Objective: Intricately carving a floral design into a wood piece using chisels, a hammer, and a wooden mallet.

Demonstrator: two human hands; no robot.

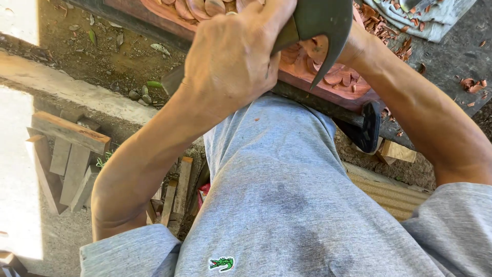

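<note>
My left hand (230, 56) is closed around the handle of a dark metal tool (320, 23) with a curved, pointed head; the handle's end sticks out below my wrist. The tool's point hangs just over a reddish carved wooden panel (335, 82) that lies along the top of the view. My right hand (313, 48) reaches in from the right and rests on the panel, mostly hidden behind the tool's head, so its fingers cannot be made out. Carved petal shapes (200, 7) show above my left hand.
Reddish wood chips (382, 25) lie scattered on the panel and on a grey cloth (425, 18) at the top right. A black block (370, 128) sits under the panel's edge. Stacked wooden planks (66, 154) lie on the ground at left, by a concrete ledge (72, 87).
</note>
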